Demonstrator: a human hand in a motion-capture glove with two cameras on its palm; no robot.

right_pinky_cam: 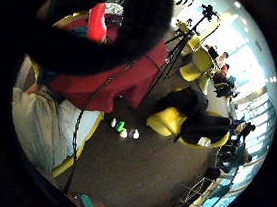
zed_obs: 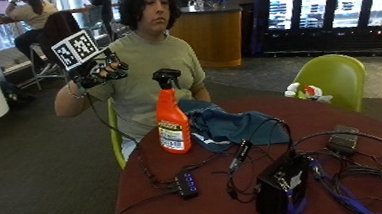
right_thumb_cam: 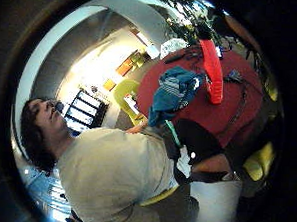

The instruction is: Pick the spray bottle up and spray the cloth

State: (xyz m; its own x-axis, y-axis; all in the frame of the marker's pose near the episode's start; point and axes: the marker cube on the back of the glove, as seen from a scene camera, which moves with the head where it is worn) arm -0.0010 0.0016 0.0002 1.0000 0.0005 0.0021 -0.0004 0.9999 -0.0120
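Outside view: a person sits at a round red table [zed_obs: 352, 114]. The gloved right hand [zed_obs: 98, 68] is raised at shoulder height, off to the side of the table, fingers loosely curled and holding nothing. The orange spray bottle [zed_obs: 172, 119] stands upright on the table near its edge, lower than the hand and well apart from it, black nozzle on top. Just beside the bottle, toward the person, a blue cloth [zed_obs: 228, 125] lies bunched on the table, touching or nearly touching the bottle's base. Cables [zed_obs: 260, 148] and a black box [zed_obs: 280, 186] lie nearer the camera. A green chair [zed_obs: 332, 78] stands behind the table.

Thumb side palm view: the camera faces the person's shirt [right_thumb_cam: 113, 171] and, beyond it, the table [right_thumb_cam: 223, 117]. The bottle [right_thumb_cam: 213, 69] shows as an orange shape standing on the table with the cloth [right_thumb_cam: 174, 92] beside it, both far from the palm.

Little finger side palm view: a black glove finger [right_pinky_cam: 127, 26] curves across the picture. Behind it a bit of the bottle [right_pinky_cam: 97, 23] shows against the table [right_pinky_cam: 126, 79]. Yellow chairs [right_pinky_cam: 169, 122] stand on the floor.
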